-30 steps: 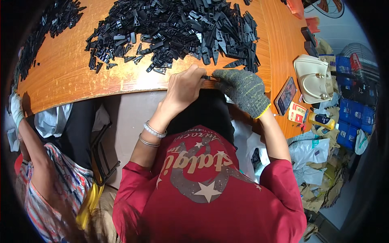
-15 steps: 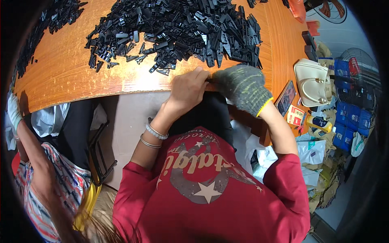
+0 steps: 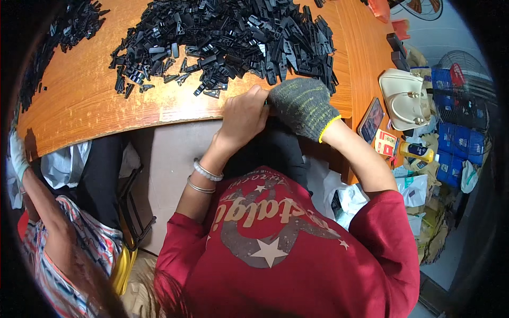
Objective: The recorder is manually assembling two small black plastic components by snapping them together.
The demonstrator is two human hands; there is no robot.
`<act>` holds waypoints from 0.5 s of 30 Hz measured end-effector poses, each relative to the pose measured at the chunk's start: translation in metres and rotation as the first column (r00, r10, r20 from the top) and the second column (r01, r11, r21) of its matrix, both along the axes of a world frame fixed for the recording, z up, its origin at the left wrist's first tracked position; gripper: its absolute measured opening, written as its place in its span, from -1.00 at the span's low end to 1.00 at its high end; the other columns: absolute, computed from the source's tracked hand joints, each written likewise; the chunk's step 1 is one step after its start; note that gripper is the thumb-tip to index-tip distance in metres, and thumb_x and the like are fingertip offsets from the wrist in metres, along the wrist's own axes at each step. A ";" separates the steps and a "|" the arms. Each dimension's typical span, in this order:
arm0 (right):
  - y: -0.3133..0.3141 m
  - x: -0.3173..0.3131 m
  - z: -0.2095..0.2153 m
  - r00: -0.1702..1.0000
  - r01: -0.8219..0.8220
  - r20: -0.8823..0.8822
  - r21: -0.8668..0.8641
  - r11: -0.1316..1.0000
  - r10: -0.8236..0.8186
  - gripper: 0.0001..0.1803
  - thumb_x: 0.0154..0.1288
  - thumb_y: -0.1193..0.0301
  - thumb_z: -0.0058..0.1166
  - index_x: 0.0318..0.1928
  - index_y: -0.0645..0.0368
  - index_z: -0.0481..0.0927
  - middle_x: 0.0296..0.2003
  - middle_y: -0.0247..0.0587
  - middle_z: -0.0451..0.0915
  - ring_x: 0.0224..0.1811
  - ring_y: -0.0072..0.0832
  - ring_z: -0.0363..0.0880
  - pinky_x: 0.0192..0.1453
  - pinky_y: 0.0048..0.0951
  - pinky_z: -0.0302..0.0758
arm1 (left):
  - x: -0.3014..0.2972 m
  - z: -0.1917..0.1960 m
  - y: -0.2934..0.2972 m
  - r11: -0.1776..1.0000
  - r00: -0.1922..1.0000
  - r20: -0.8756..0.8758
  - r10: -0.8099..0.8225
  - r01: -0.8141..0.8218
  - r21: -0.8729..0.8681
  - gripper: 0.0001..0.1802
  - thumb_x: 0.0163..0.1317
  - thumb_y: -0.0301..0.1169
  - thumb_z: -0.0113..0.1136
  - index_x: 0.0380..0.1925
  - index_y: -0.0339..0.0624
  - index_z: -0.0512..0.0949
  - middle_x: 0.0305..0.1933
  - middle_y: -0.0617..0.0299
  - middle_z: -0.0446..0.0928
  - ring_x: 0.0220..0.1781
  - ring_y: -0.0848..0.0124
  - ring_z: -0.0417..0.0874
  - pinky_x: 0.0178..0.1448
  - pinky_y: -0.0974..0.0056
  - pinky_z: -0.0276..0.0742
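My bare left hand point(image 3: 244, 112), with a pale bead bracelet and a metal bangle at its wrist, is closed at the near edge of the wooden table point(image 3: 138, 112). My right hand point(image 3: 303, 106) wears a dark grey-green knitted glove with a yellow cuff. It is curled and pressed against the left fingertips. Whatever the two hands pinch between them is hidden by the fingers and the glove. Just beyond them a large heap of small black plastic clip-like parts point(image 3: 233, 40) spreads over the tabletop.
A second pile of black parts point(image 3: 77, 26) lies far left, near a co-worker's gloved hand point(image 3: 18, 151). On the right are a phone point(image 3: 371, 117), a cream handbag point(image 3: 405, 99), a yellow bottle point(image 3: 417, 151) and a fan point(image 3: 424, 6). White bags lie below the table.
My gloved right hand has turned and shifted slightly left against the left hand, its elbow swinging outward. My left hand stays almost where it was. The whole view has shifted slightly.
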State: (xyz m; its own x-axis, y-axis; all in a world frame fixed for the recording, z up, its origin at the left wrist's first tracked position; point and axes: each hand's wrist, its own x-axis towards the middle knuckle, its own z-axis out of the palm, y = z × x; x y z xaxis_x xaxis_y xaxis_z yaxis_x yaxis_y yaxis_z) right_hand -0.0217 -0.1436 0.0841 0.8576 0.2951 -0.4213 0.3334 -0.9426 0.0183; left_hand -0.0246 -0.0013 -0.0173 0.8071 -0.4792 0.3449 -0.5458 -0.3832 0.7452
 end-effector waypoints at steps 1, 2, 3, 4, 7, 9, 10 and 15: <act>-0.001 -0.002 0.001 1.000 -0.025 0.017 -0.019 1.000 0.025 -0.82 0.07 0.34 0.16 -0.34 0.11 0.72 -0.41 -0.03 0.68 -0.32 -0.10 0.69 -0.33 -0.09 0.58 | -0.002 0.001 -0.001 1.000 1.000 -0.003 0.016 -0.016 0.013 -0.84 0.09 -0.47 0.20 -0.30 -0.19 0.47 -0.36 0.07 0.46 -0.34 0.04 0.58 -0.29 0.03 0.47; 0.000 -0.006 0.007 0.997 -0.056 0.054 0.005 0.998 0.055 -0.83 0.11 0.34 0.14 -0.35 0.13 0.70 -0.43 -0.04 0.66 -0.33 -0.11 0.68 -0.35 -0.10 0.56 | -0.001 0.001 -0.002 1.000 1.000 0.003 0.020 -0.020 0.013 -0.84 0.09 -0.47 0.20 -0.30 -0.19 0.47 -0.36 0.07 0.46 -0.34 0.04 0.58 -0.29 0.03 0.47; -0.011 -0.008 -0.006 0.989 -0.082 0.133 0.092 0.992 0.070 -0.81 0.14 0.32 0.13 -0.32 0.13 0.69 -0.44 -0.04 0.65 -0.34 -0.11 0.67 -0.35 -0.10 0.55 | 0.001 0.001 -0.004 0.997 0.998 0.026 0.053 -0.051 -0.062 -0.86 0.09 -0.49 0.22 -0.34 -0.20 0.47 -0.39 0.09 0.45 -0.41 0.08 0.56 -0.34 0.08 0.45; -0.022 -0.012 -0.017 0.975 -0.110 0.211 0.179 0.978 0.071 -0.79 0.17 0.29 0.12 -0.28 0.13 0.67 -0.44 -0.04 0.64 -0.35 -0.10 0.66 -0.35 -0.10 0.53 | 0.000 0.002 -0.003 0.988 0.996 0.046 0.082 -0.075 -0.133 -0.87 0.09 -0.52 0.24 -0.39 -0.21 0.47 -0.42 0.11 0.43 -0.48 0.11 0.54 -0.39 0.12 0.43; -0.024 -0.038 -0.005 0.946 0.023 0.286 0.410 0.912 -0.152 -0.66 0.25 0.15 0.11 -0.08 0.08 0.61 -0.29 -0.14 0.65 -0.24 -0.15 0.64 -0.23 -0.21 0.54 | 0.005 0.004 0.006 0.979 0.992 0.079 0.103 -0.087 -0.186 -0.86 0.07 -0.57 0.25 -0.36 -0.23 0.49 -0.44 0.11 0.41 -0.53 0.19 0.50 -0.39 0.21 0.44; -0.034 -0.057 -0.009 0.920 0.156 0.197 0.609 0.778 -0.339 -0.66 0.23 0.24 0.17 -0.02 0.08 0.64 -0.21 -0.14 0.65 -0.20 -0.23 0.63 -0.16 -0.30 0.53 | -0.001 0.014 0.016 0.965 0.998 -0.060 -0.014 -0.002 -0.261 -0.81 0.12 -0.57 0.25 -0.27 -0.28 0.48 -0.39 0.17 0.46 -0.44 0.23 0.57 -0.34 0.20 0.49; -0.039 -0.062 -0.012 0.912 0.199 0.108 0.728 0.656 -0.397 -0.66 0.23 0.29 0.19 0.01 0.08 0.64 -0.21 -0.11 0.65 -0.21 -0.25 0.64 -0.17 -0.31 0.53 | -0.003 0.014 0.021 0.937 0.942 -0.305 -0.142 0.028 -0.349 -0.87 0.19 -0.57 0.22 -0.27 -0.30 0.48 -0.34 0.16 0.50 -0.42 0.29 0.60 -0.35 0.23 0.51; -0.045 -0.074 -0.007 0.872 0.378 -0.131 0.793 0.478 -0.471 -0.68 0.27 0.50 0.08 0.03 0.14 0.64 -0.20 -0.17 0.67 -0.18 -0.44 0.65 -0.13 -0.42 0.54 | -0.009 0.033 0.022 0.574 0.338 -0.649 -0.681 -0.303 -0.761 -0.92 0.29 -0.57 0.17 -0.25 -0.36 0.51 -0.34 0.10 0.59 -0.32 0.33 0.68 -0.23 0.33 0.68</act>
State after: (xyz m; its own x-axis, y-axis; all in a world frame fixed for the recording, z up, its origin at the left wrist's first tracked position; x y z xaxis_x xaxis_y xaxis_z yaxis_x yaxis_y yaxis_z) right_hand -0.0958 -0.1886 0.0772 0.9903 0.0496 -0.1295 -0.0709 -0.6215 -0.7802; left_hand -0.0338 0.0211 0.0159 0.7256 -0.6683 -0.1636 0.5953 0.4905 0.6365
